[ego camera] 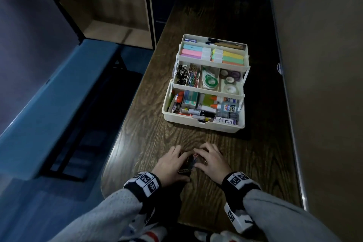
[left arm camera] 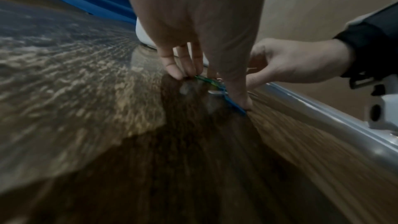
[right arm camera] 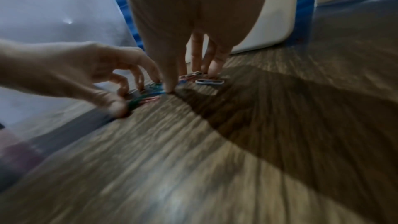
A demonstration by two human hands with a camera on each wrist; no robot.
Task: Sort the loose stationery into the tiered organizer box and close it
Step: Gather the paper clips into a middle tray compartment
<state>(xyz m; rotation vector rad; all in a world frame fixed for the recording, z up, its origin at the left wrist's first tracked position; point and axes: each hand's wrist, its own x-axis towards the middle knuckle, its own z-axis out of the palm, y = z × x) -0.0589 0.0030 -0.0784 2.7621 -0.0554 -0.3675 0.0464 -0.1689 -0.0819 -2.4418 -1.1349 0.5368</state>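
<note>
Crowding loose paper clips (right arm camera: 209, 81) on table (ego camera: 265, 153): both hands' fingertips (right arm camera: 170, 88) pressing down; open organizer box (ego camera: 204, 124) beyond.

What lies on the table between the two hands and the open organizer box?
In the head view, only bare wood of the table lies between the hands and the organizer box. The loose paper clips lie under the fingers.
</note>
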